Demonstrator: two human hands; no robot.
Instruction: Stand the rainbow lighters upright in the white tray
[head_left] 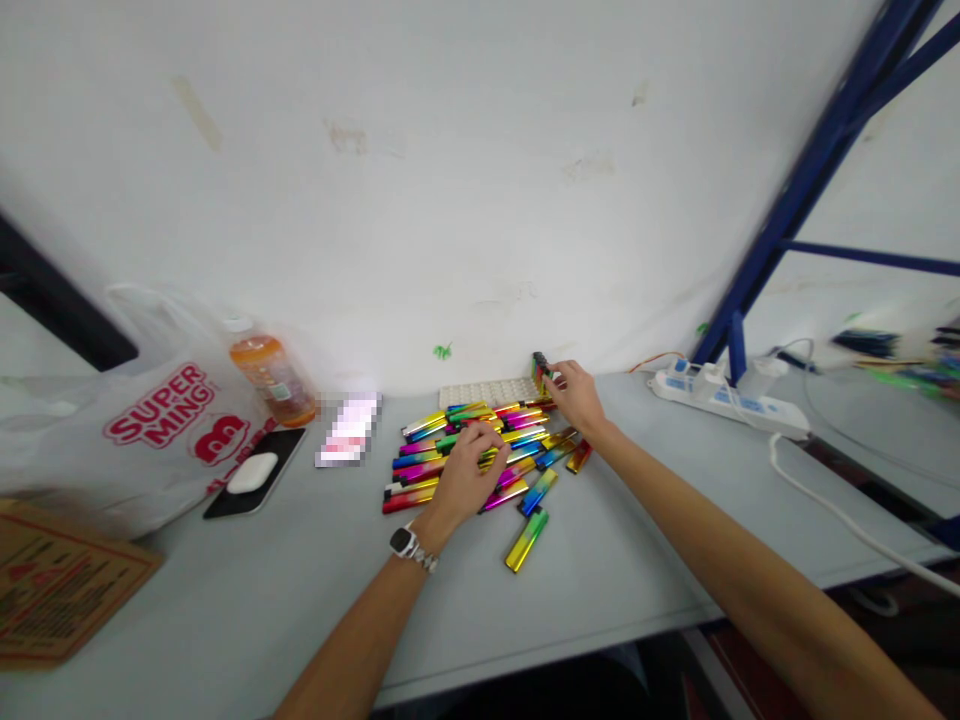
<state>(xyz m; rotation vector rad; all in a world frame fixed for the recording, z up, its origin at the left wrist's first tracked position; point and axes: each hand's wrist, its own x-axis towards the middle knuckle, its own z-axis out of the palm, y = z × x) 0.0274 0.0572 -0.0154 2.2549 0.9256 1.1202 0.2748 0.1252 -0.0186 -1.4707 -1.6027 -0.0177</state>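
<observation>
A loose pile of shiny, rainbow-coloured cigarette lighters point(416, 470) lies on the grey table. My left hand point(474, 465) is over the middle of the pile, its fingers curled down and closed round a yellowish lighter point(489, 458), which they partly hide. Behind the pile, against the wall, is a white tray point(484, 392) with a grid of small holes. A few lighters point(538, 368) stand upright at the tray's right end. There my right hand point(574, 393) pinches a lighter at the top, thumb and fingers together. One green-and-yellow lighter point(527, 540) lies apart at the front.
On the left are a plastic bag point(165, 430), an orange drink bottle point(274, 375), a cardboard box point(67, 580), a blurred-out phone point(351, 430) and a white case point(253, 473) on a dark phone point(281, 455). At right, a power strip point(727, 400) with cables lies near a blue frame point(795, 190).
</observation>
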